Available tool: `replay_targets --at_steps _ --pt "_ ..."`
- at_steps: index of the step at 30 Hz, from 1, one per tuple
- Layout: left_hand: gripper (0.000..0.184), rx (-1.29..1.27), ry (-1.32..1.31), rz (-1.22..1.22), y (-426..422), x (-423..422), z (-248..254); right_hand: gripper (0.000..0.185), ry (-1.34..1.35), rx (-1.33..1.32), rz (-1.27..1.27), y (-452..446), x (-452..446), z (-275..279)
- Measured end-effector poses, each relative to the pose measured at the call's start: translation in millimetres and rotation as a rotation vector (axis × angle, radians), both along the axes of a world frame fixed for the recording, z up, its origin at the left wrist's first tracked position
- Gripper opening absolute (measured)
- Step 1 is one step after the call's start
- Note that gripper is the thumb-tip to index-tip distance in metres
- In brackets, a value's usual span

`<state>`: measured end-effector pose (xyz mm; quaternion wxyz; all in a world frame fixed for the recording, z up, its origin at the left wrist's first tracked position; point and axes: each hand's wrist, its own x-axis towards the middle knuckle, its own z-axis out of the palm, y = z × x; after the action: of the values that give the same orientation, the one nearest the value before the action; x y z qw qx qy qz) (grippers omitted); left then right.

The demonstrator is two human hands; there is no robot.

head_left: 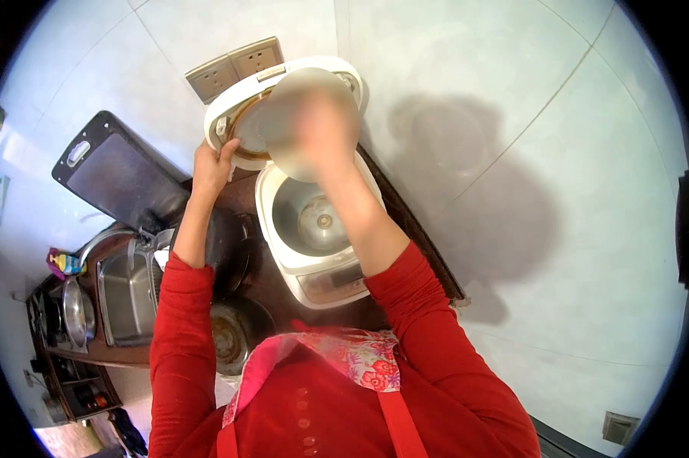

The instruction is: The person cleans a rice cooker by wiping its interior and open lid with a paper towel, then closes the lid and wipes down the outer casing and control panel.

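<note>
A white rice cooker (314,282) stands on the dark counter with its lid raised and its metal inside bare. My left hand (213,164) grips the left edge of the open lid (230,95), thumb on the inner side. My right hand (325,133) is at the right part of the lid's inner face, above the cooker's opening. A blurred round patch covers its fingers, so what they hold or touch cannot be made out. Brownish edging shows around the lid's inner plate (251,130).
A dark cutting board (119,172) leans on the wall at the left. Beyond are a steel sink (127,294) and a metal bowl (77,309). A pot (230,336) sits below the cooker's left side. Wall sockets (233,69) are behind the lid.
</note>
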<state>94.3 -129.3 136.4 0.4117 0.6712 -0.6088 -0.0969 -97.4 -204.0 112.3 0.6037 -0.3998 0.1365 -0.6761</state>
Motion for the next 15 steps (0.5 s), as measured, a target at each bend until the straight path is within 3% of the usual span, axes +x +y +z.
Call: replay_targets --at_steps 2,10,13,15 --pt "0.031 0.000 -0.002 0.005 -3 2 -2 0.010 -0.218 0.104 0.085 -6 2 -6" --pt "0.032 -0.020 -0.032 -0.008 -2 1 -2 0.011 -0.152 0.203 -0.038 -2 -1 3" --pt "0.032 -0.057 -0.047 -0.034 -2 1 -2 0.021 -0.144 0.275 -0.090 12 -12 15" --pt "0.033 -0.032 -0.042 -0.019 -2 1 -1 0.031 -0.215 0.497 -0.112 26 -20 25"
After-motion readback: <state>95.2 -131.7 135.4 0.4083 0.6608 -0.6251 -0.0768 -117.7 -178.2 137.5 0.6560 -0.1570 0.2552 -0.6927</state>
